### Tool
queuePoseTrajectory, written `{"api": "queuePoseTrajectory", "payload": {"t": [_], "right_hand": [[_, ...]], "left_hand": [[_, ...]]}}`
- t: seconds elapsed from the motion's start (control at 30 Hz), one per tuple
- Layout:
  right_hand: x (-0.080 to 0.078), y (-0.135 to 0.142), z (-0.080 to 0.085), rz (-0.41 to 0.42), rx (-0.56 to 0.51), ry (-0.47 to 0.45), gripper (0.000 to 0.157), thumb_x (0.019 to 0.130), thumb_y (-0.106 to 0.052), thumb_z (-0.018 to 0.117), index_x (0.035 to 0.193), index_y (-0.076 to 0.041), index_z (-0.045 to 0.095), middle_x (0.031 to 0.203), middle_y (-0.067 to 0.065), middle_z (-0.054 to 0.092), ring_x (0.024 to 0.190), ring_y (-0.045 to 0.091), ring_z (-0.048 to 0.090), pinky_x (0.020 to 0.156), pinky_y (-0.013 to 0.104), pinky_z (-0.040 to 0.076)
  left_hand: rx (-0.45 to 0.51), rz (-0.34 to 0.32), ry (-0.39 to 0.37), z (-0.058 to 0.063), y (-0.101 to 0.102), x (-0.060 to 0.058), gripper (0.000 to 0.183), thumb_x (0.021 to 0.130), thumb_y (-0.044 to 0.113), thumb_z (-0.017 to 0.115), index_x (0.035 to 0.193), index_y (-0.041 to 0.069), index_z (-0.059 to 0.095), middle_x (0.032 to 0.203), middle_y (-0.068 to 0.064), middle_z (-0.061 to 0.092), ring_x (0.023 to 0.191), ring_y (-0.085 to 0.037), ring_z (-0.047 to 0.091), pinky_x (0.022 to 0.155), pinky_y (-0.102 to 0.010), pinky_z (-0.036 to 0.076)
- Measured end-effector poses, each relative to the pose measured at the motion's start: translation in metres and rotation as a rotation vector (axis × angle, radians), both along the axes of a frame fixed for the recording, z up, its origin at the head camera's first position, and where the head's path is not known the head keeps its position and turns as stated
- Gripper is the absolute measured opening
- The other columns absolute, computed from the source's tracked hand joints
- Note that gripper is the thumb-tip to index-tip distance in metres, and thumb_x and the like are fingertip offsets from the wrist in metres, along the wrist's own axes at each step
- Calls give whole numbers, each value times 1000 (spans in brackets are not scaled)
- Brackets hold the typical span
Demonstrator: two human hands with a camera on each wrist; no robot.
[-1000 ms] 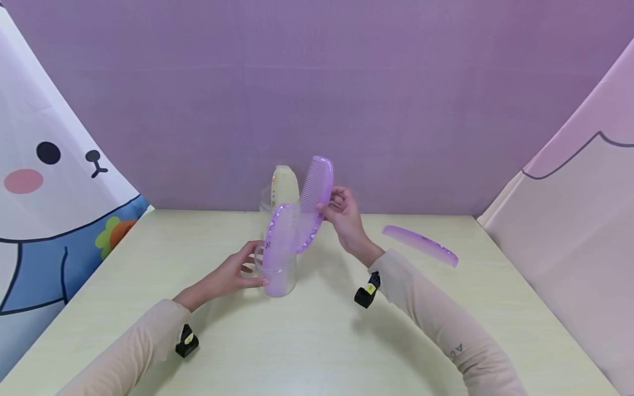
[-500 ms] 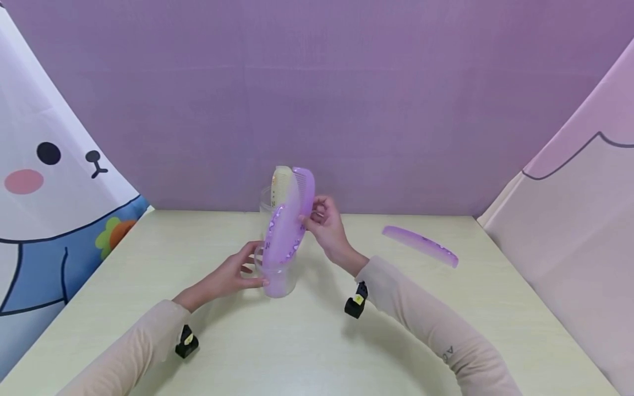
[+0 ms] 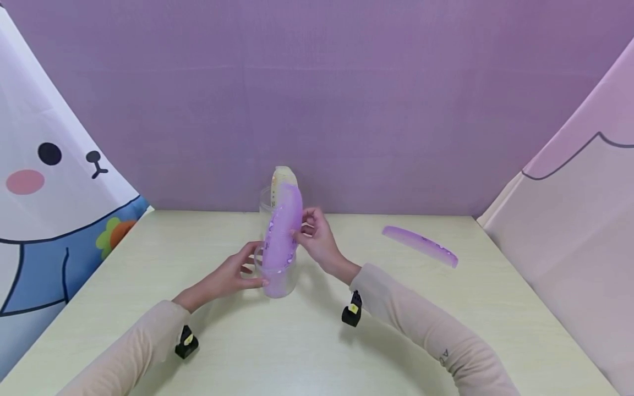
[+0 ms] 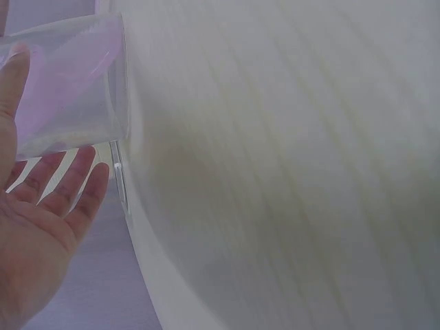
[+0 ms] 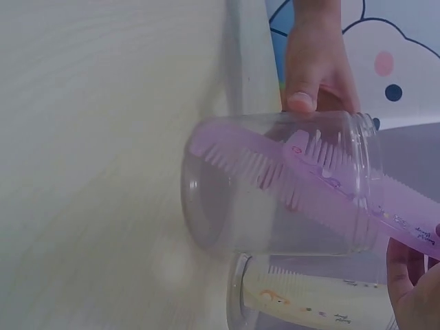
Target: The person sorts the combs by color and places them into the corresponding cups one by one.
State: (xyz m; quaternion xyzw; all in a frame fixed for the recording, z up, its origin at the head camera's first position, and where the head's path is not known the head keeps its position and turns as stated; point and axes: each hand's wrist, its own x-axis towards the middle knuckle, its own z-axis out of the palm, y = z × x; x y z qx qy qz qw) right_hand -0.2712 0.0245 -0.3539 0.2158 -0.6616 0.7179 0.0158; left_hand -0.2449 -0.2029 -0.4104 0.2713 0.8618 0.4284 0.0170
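Observation:
A clear plastic jar [image 3: 289, 284] stands upright on the table, with my left hand [image 3: 230, 276] holding its side between thumb and fingers. One purple comb [image 5: 234, 141] leans inside it, its lower end near the jar's bottom. My right hand [image 3: 321, 242] pinches a second purple comb [image 3: 293, 206] by its edge above the jar. In the right wrist view, that comb's lower end is inside the mouth, overlapping the first comb. The left wrist view shows the left thumb [image 4: 15, 79] against the jar wall, with the other fingers along its far side.
Behind this jar is another clear jar [image 3: 264, 202] holding a pale yellow comb [image 3: 284, 176]. A third purple comb [image 3: 421, 246] lies flat on the table [image 3: 317, 346] at the right. Purple cloth [image 3: 317, 110] hangs along the back, with printed cloths on both sides.
My right hand has moved left and down, bringing its purple comb from beside the jar into the jar's mouth. The left hand and the jar have stayed in place.

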Motion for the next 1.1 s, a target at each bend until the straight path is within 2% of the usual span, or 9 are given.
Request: {"api": "queuePoseTrajectory", "payload": {"t": [0.43,0.57,0.67,0.87,1.1], "right_hand": [[4,-1,-7,37,88,63,30,83,10,55,107,3,38,104,26,55,81,17,58,73,29,54],[6,-1,-7,44,110,100,28,84,10,55,107,6,39,100,29,54,83,24,58,72,28,53],[12,-1,0,37,124,119,28,82,13,55,105,8,40,97,31,54,82,26,57,70,25,52],[22,-1,9,17,151,139,31,79,15,56,105,10,41,98,30,52,82,29,57,69,20,52],[25,-2,10,-19,205,167,37,77,15,60,109,12,40,98,31,54,86,40,56,77,40,52]], "left_hand": [[7,0,5,1,0,1,78,76,29,74,137,15,29,131,-16,46,106,-33,56,80,-41,52],[5,-14,60,-2,0,1,77,76,28,74,137,13,29,129,-19,47,103,-34,58,76,-40,53],[-1,-21,85,-2,0,1,76,77,27,73,137,11,29,127,-20,48,102,-34,58,75,-40,54],[3,-3,13,1,1,2,76,76,29,74,137,15,29,130,-14,47,106,-32,57,80,-40,52],[-4,-2,25,1,1,3,76,77,26,74,137,12,29,130,-16,47,106,-33,57,80,-40,53]]}}
